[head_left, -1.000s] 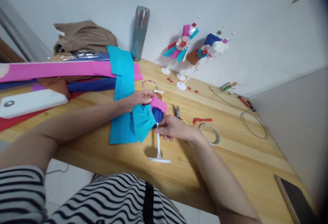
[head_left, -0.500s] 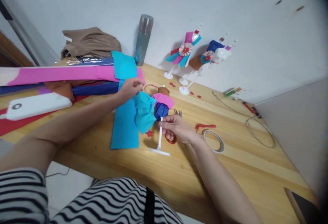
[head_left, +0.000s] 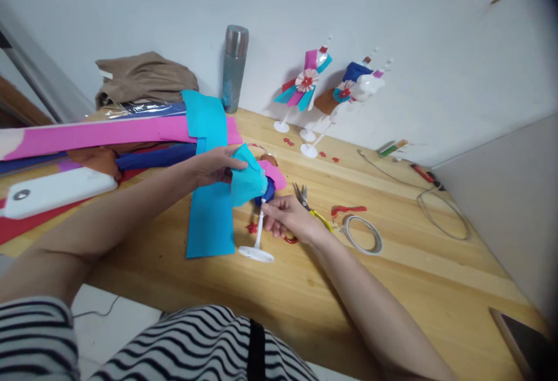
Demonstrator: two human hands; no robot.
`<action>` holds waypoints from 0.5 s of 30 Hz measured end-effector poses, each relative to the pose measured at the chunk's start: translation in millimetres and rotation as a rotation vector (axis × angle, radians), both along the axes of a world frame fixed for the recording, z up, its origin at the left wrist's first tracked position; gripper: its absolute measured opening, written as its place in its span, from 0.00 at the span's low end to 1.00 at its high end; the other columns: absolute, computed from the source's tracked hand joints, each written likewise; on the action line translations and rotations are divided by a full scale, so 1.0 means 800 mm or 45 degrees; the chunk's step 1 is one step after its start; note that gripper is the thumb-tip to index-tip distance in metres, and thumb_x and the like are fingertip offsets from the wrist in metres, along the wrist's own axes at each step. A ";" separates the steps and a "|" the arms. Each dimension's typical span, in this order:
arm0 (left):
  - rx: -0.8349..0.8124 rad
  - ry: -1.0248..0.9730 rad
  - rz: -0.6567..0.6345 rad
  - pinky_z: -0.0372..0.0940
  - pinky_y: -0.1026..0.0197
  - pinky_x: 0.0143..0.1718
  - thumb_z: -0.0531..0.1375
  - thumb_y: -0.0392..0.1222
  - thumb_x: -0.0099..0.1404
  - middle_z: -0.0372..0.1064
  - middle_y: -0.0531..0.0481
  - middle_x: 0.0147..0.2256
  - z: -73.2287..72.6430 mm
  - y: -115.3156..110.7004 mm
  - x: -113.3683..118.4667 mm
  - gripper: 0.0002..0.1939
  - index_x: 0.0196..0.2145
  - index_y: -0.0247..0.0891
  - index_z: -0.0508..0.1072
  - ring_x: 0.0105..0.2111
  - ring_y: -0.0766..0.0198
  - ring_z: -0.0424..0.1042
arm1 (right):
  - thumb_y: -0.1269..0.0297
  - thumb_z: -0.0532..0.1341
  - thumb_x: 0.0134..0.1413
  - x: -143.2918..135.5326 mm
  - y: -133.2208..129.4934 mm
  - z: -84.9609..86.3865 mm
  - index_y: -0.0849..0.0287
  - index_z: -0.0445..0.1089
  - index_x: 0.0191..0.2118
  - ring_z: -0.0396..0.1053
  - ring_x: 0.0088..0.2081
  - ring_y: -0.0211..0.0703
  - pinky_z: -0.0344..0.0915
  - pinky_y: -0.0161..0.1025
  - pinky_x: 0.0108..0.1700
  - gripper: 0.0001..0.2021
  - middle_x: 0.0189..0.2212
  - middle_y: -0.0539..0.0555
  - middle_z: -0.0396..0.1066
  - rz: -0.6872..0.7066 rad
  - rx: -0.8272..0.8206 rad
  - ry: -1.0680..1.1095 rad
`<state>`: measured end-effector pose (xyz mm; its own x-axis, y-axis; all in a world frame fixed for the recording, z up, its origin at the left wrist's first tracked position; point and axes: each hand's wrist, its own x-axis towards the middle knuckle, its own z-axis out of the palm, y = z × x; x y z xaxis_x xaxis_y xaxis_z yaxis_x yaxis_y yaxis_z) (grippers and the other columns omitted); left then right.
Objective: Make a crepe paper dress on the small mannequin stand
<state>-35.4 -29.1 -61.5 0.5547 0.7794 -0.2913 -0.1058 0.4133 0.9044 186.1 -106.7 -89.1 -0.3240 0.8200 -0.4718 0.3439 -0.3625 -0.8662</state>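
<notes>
The left hand [head_left: 215,166] is pinching and seemingly arranging gathered turquoise fabric [head_left: 247,185], the right hand [head_left: 290,218] pinching a slender white plastic stem [head_left: 260,229], further arranging likely needing steadiness.

The right hand [head_left: 288,218] partly hides the scissors [head_left: 302,197] (a dark slab [head_left: 521,337] is cut off).

The left hand [head_left: 217,166] pinches the turquoise piece [head_left: 247,183]; the right hand [head_left: 290,218] grips the white stand [head_left: 260,231]. Scissors [head_left: 301,196] lie alongside.

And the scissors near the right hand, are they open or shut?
Open, a little: the tips of the scissors stand apart, with a gap between. The right hand hides part of the handles.
</notes>
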 end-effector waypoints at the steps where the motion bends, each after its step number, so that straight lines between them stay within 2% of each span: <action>1: -0.033 -0.031 0.016 0.70 0.60 0.34 0.72 0.38 0.48 0.75 0.49 0.32 0.002 -0.001 0.002 0.20 0.40 0.35 0.74 0.30 0.63 0.74 | 0.45 0.68 0.42 0.002 -0.001 0.004 0.60 0.67 0.21 0.63 0.15 0.34 0.55 0.31 0.16 0.22 0.15 0.51 0.69 0.018 0.069 -0.076; 2: -0.060 -0.056 0.043 0.70 0.61 0.35 0.72 0.37 0.49 0.75 0.48 0.32 0.003 -0.001 0.005 0.19 0.39 0.35 0.74 0.31 0.63 0.74 | 0.49 0.68 0.45 0.004 -0.001 0.007 0.59 0.66 0.20 0.64 0.16 0.35 0.56 0.32 0.18 0.19 0.15 0.51 0.68 0.021 0.198 -0.198; 4: -0.093 -0.089 0.101 0.70 0.61 0.36 0.70 0.36 0.51 0.76 0.48 0.33 0.004 0.001 0.011 0.18 0.41 0.34 0.74 0.32 0.63 0.75 | 0.56 0.67 0.49 0.008 -0.003 0.014 0.59 0.68 0.23 0.68 0.21 0.40 0.61 0.36 0.23 0.14 0.18 0.52 0.70 -0.037 0.586 -0.535; 6: -0.101 -0.092 0.120 0.70 0.61 0.37 0.69 0.34 0.53 0.76 0.48 0.33 0.005 0.004 0.019 0.18 0.43 0.35 0.75 0.32 0.63 0.75 | 0.59 0.67 0.50 0.011 -0.002 0.015 0.59 0.72 0.34 0.73 0.30 0.49 0.67 0.42 0.29 0.09 0.28 0.57 0.74 -0.158 1.019 -0.807; 8: -0.098 -0.086 0.090 0.70 0.59 0.37 0.68 0.33 0.54 0.76 0.47 0.34 0.007 0.007 0.026 0.19 0.45 0.35 0.75 0.33 0.62 0.75 | 0.59 0.67 0.51 0.012 0.002 0.012 0.59 0.68 0.52 0.74 0.43 0.59 0.72 0.51 0.37 0.23 0.45 0.65 0.74 -0.253 1.371 -0.861; 10: -0.092 -0.079 0.067 0.70 0.59 0.37 0.68 0.33 0.54 0.76 0.47 0.33 0.009 0.010 0.031 0.17 0.43 0.34 0.76 0.32 0.62 0.75 | 0.59 0.66 0.53 0.012 0.008 0.006 0.56 0.59 0.63 0.67 0.56 0.65 0.71 0.59 0.47 0.33 0.58 0.69 0.64 -0.257 1.676 -0.830; 12: -0.081 -0.052 0.063 0.70 0.58 0.36 0.68 0.36 0.56 0.75 0.47 0.30 0.011 0.012 0.034 0.12 0.39 0.33 0.76 0.30 0.62 0.74 | 0.62 0.64 0.56 0.011 0.015 -0.001 0.54 0.58 0.64 0.62 0.61 0.65 0.68 0.62 0.53 0.31 0.62 0.68 0.60 -0.209 1.852 -0.789; 13: -0.076 -0.030 0.058 0.69 0.58 0.35 0.67 0.40 0.58 0.75 0.46 0.29 0.011 0.012 0.035 0.11 0.37 0.32 0.76 0.29 0.62 0.74 | 0.64 0.62 0.58 0.011 0.017 -0.003 0.54 0.61 0.62 0.63 0.60 0.63 0.69 0.62 0.53 0.26 0.61 0.67 0.62 -0.193 1.889 -0.757; 15: -0.083 0.020 0.016 0.69 0.58 0.34 0.64 0.50 0.61 0.75 0.43 0.29 0.011 0.013 0.036 0.16 0.34 0.31 0.76 0.28 0.60 0.74 | 0.67 0.60 0.59 0.009 0.022 -0.006 0.55 0.70 0.53 0.69 0.54 0.58 0.71 0.56 0.50 0.15 0.54 0.64 0.69 -0.209 1.872 -0.632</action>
